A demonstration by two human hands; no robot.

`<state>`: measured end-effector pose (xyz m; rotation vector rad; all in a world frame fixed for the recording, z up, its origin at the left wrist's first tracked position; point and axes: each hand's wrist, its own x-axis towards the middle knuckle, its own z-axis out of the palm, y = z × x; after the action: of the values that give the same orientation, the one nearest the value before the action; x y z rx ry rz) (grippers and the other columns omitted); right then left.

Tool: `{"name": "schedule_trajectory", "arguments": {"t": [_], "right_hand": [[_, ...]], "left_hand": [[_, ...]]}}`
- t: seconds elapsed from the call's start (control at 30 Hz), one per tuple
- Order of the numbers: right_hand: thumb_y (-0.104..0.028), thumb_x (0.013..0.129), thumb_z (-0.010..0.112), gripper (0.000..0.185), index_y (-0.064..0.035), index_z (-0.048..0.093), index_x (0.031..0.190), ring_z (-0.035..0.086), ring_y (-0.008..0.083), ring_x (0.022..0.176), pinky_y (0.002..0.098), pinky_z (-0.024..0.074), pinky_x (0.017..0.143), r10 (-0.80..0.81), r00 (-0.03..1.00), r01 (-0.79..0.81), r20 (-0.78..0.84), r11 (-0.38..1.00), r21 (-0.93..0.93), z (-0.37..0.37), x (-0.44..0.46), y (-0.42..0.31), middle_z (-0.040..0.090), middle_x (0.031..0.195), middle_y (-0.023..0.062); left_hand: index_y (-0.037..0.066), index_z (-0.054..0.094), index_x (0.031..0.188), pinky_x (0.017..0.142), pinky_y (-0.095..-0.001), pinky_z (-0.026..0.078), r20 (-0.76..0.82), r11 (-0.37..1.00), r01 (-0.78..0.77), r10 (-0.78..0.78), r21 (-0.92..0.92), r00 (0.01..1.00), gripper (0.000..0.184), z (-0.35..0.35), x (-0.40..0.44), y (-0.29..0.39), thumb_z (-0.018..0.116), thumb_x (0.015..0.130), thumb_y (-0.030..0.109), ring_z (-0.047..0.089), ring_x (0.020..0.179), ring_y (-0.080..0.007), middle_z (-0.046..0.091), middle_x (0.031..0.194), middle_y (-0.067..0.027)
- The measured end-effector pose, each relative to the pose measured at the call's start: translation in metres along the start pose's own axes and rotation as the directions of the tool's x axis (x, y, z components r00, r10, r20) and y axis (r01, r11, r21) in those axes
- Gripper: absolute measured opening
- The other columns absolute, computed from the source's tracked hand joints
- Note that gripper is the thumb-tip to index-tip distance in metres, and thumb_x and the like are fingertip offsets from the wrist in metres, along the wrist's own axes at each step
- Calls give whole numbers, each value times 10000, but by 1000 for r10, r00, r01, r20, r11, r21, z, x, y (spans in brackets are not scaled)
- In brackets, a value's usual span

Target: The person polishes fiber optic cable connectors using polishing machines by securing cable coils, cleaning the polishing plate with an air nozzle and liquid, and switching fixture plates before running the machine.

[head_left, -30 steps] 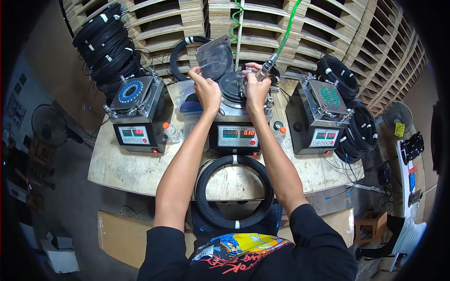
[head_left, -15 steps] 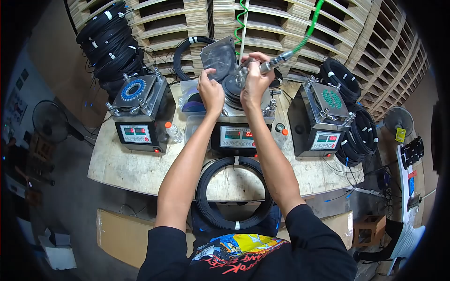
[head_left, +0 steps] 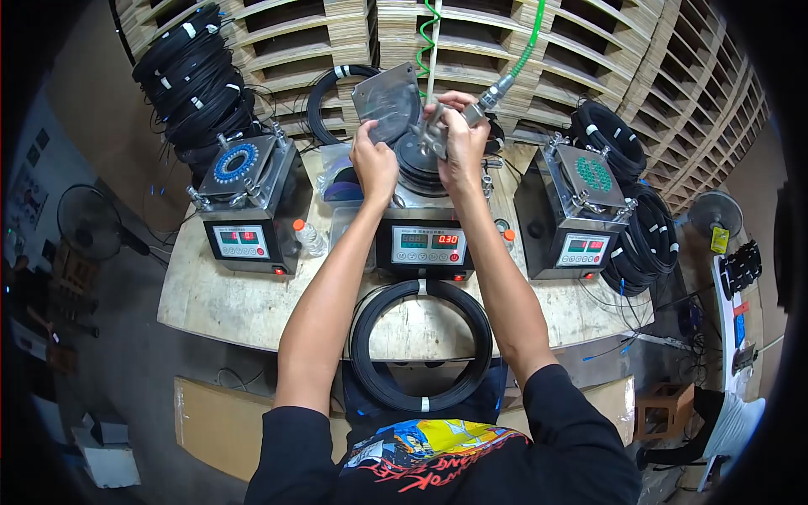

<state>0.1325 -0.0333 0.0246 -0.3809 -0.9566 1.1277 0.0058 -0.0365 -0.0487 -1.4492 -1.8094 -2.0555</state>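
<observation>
Closed on the lower left edge of a square metal plate (head_left: 385, 101) is my left hand (head_left: 373, 164). The plate is tilted up over the middle machine (head_left: 426, 244), whose round dark disc (head_left: 414, 160) shows between my hands. My right hand (head_left: 464, 147) is wrapped round a metal air gun (head_left: 473, 114) joined to a green hose (head_left: 528, 52). The gun's front end is over the disc, close to the plate, and somewhat blurred. A black cable coil (head_left: 362, 345) lies at the table's front edge, partly over my lap.
Similar machines stand left (head_left: 240, 206) and right (head_left: 581, 210). An orange-capped bottle (head_left: 309, 238) is beside the left one. Stacked cable coils (head_left: 192, 84) rise at the back left, with more coils (head_left: 644, 236) at the right. Wooden pallets (head_left: 290, 38) stand behind.
My right hand and the air gun have shifted slightly, the hose swinging right and then back left. The plate dipped into a slightly different tilt and returned, with my left hand still at its edge.
</observation>
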Motion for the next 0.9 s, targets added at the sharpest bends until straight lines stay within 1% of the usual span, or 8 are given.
{"name": "schedule_trajectory", "arguments": {"t": [0.07,0.27,0.47,0.6,0.67,0.73,0.8,0.9], "right_hand": [[36,883,535,138,-2,636,969,658,148,736,272,528,696,-19,1000,18,17,995,93,12,-3,-5,697,850,98],[96,876,530,145,-4,614,940,619,99,744,239,485,670,-358,915,346,-187,934,-91,15,4,-4,649,837,53],[13,879,546,215,-2,653,1065,689,152,840,282,547,747,-53,999,54,10,951,-303,-62,13,-10,669,957,82],[-7,868,510,278,24,619,1122,699,179,885,310,577,781,126,989,-99,76,954,-283,-95,9,-38,657,1012,102],[-25,864,518,300,23,606,1147,697,187,900,317,581,792,189,979,-158,83,944,-289,-104,8,-53,656,1028,113],[-31,871,538,248,10,639,1093,703,163,851,292,579,751,235,962,-187,137,936,-298,-112,9,-58,673,981,98],[-37,868,533,253,14,637,1093,706,173,854,305,589,757,251,956,-193,155,930,-312,-116,10,-61,677,989,103],[-33,863,530,264,17,636,1100,708,179,858,309,590,758,271,950,-214,158,928,-305,-119,11,-64,673,988,102]], "left_hand": [[-55,608,1123,1012,-449,439,90,985,172,-172,11,981,372,-6,-1,11,482,775,-89,611,1096,-431,656,1118,-256],[-57,606,1135,1029,-433,436,67,998,60,-61,11,996,379,-3,0,1,491,775,-85,605,1129,-421,647,1159,-252],[-48,591,1222,1100,-420,397,121,996,88,-87,-1,989,445,-4,2,1,520,783,-64,547,1251,-417,568,1313,-267],[69,590,1218,1124,-510,343,-26,978,-162,166,129,986,447,-11,-4,21,614,777,-2,430,1334,-446,413,1430,-243],[87,610,1191,1141,-505,328,172,874,-453,426,174,888,433,-22,2,37,661,766,24,423,1346,-413,470,1393,-203],[98,629,1163,1152,-513,323,540,689,-718,570,97,620,419,-30,12,47,725,756,72,418,1365,-370,531,1353,-133],[127,657,1153,1149,-537,338,751,499,-866,559,34,352,421,-29,24,48,787,753,143,412,1392,-303,557,1366,-53],[136,663,1167,1166,-489,330,849,390,-921,493,-20,190,431,-19,39,46,794,758,169,405,1401,-289,566,1358,-59]]}}
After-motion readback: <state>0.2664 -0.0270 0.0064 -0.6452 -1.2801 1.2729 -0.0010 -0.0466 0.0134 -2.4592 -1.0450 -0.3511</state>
